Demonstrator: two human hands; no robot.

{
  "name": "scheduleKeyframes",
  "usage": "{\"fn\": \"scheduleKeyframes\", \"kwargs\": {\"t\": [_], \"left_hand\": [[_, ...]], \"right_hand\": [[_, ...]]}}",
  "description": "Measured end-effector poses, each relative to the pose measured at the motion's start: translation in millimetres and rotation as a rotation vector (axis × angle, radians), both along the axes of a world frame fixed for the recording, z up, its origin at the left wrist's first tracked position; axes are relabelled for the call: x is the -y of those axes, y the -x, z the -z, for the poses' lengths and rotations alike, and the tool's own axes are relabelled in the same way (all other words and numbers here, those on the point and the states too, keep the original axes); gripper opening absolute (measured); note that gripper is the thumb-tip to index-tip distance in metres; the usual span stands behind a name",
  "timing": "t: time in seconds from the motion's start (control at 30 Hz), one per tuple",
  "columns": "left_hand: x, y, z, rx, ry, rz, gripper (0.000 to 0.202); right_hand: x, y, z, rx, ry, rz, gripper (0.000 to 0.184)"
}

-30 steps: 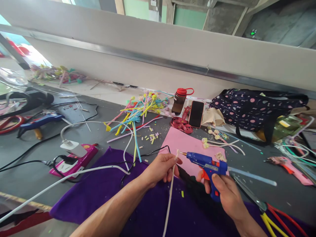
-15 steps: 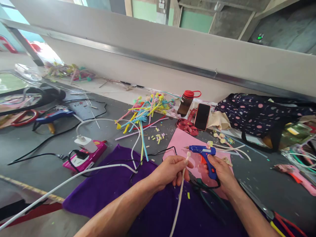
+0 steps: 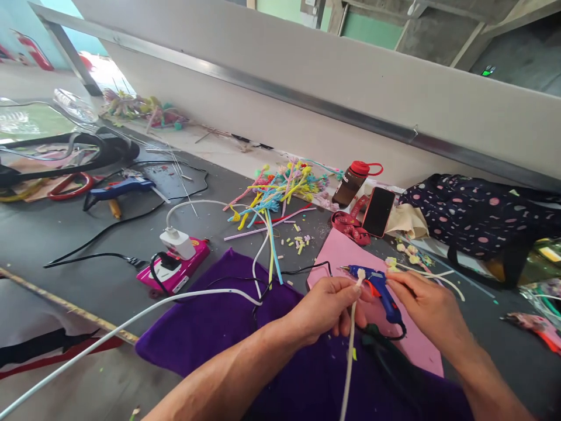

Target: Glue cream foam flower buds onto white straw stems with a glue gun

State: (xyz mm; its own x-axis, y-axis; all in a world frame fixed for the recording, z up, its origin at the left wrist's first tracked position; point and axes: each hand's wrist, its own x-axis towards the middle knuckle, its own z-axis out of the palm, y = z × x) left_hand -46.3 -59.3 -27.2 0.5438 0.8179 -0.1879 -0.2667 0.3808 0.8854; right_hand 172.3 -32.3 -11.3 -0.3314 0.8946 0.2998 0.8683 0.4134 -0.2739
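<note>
My left hand (image 3: 331, 304) is closed in a pinch on a cream pipe cleaner stem (image 3: 350, 356), whose small pale bud (image 3: 361, 274) sticks up above the thumb. The stem's lower part hangs down over the purple cloth (image 3: 197, 316). Just behind the bud, a blue hot glue gun (image 3: 377, 286) with an orange trigger lies on the pink sheet (image 3: 337, 251), its nozzle facing left. My right hand (image 3: 427, 304) is at the rear of the gun, off its handle, fingers stretched out. Close to those fingertips are small cream-yellow flower pieces (image 3: 391, 265) on pale stems.
Colourful pipe cleaner flowers (image 3: 280, 190) lie behind, with cut bits (image 3: 300, 241) nearby. A pink power strip (image 3: 188, 266) and white cable (image 3: 131, 324) are at left. Behind the sheet stand a bottle (image 3: 350, 184) and phone (image 3: 377, 211), beside a patterned bag (image 3: 468, 216).
My right hand has let go of the glue gun's handle and shifted to its rear; the gun now rests on the pink sheet. My left hand still holds the stem. The view has shifted left.
</note>
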Motion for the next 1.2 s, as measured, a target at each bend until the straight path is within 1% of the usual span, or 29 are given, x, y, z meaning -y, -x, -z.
{"fn": "scheduleKeyframes", "kwargs": {"t": [0.07,0.13,0.23,0.33,0.4,0.47,0.6,0.67,0.73,0.83,0.9,1.0,1.07,1.13,1.2], "left_hand": [[0.6,2.9,-3.2,0.07,-0.006,-0.004,0.035],[0.7,6.6,-6.3,0.148,-0.014,-0.008,0.036],[0.2,11.1,-8.4,0.241,-0.022,0.002,0.039],[-0.6,12.9,-7.3,0.274,-0.016,0.038,0.038],[-0.8,13.3,-6.2,0.282,-0.017,0.052,0.038],[-0.8,13.9,-5.9,0.29,-0.03,0.055,0.037],[-1.2,16.4,-7.5,0.307,-0.055,0.059,0.036],[-1.9,17.5,-8.3,0.307,-0.065,0.061,0.036],[-2.5,18.1,-8.5,0.301,-0.076,0.059,0.037],[-2.9,18.0,-7.8,0.288,-0.082,0.041,0.037],[-2.8,17.5,-7.1,0.281,-0.076,0.024,0.038],[-2.8,16.7,-5.9,0.279,-0.062,0.013,0.038],[-3.3,16.4,-5.3,0.28,-0.056,0.005,0.036],[-4.2,16.4,-5.2,0.277,-0.043,-0.018,0.035],[-5.5,16.4,-5.3,0.271,-0.014,-0.052,0.035]], "right_hand": [[-15.8,20.6,-13.0,0.007,0.021,-0.099,0.023],[-37.6,45.6,-19.5,0.003,0.059,-0.195,0.025],[-70.1,86.4,-17.5,-0.004,0.134,-0.38,0.023],[-90.9,125.7,-7.9,0.005,0.171,-0.482,0.021],[-97.8,147.3,-0.3,0.094,0.194,-0.482,0.022],[-102.2,163.5,8.0,0.169,0.205,-0.431,0.02],[-111.0,182.4,24.5,0.212,0.215,-0.309,0.017],[-115.3,187.8,29.6,0.21,0.232,-0.275,0.014],[-118.2,191.3,30.5,0.182,0.252,-0.271,0.011],[-119.7,191.0,24.4,0.082,0.282,-0.298,0.011],[-119.2,185.8,18.0,-0.019,0.313,-0.315,0.013],[-115.4,170.5,9.7,-0.182,0.388,-0.319,0.017],[-109.4,155.3,5.7,-0.264,0.429,-0.303,0.018],[-99.4,135.8,2.0,-0.364,0.461,-0.273,0.018],[-84.9,112.1,-1.7,-0.538,0.502,-0.228,0.017]]}}
